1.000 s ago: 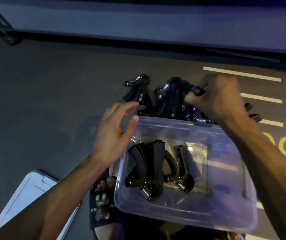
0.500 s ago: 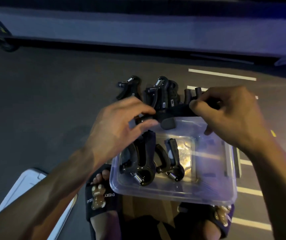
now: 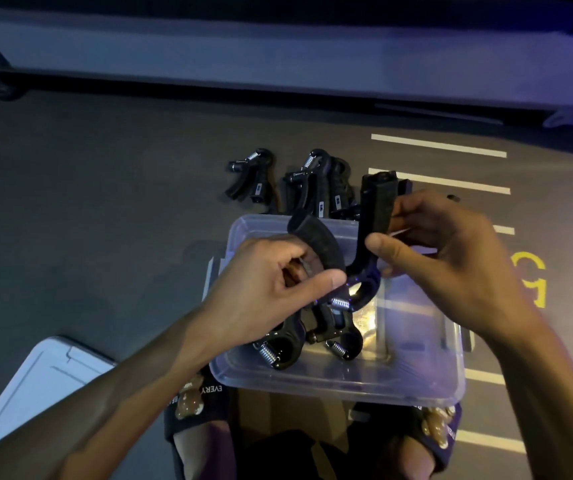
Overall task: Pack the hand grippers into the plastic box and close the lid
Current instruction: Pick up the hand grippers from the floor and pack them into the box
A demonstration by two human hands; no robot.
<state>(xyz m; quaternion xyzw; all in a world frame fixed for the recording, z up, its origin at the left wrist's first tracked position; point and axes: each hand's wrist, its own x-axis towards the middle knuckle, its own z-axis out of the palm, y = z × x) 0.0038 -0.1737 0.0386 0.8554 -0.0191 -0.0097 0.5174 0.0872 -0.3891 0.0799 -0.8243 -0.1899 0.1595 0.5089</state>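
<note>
- Black hand gripper point(image 3: 354, 258) is held above the plastic box point(image 3: 340, 382) by both hands: the left hand point(image 3: 271, 289) pinches its curved padded handle, the right hand point(image 3: 451, 261) clasps the straight one
- Under the left hand, two more grippers point(image 3: 309, 341) lie inside the clear box
- Beyond both hands, spare grippers point(image 3: 298, 181) sit on the floor point(image 3: 105, 202)
- White lid point(image 3: 35, 386) lies beside the left forearm
</note>
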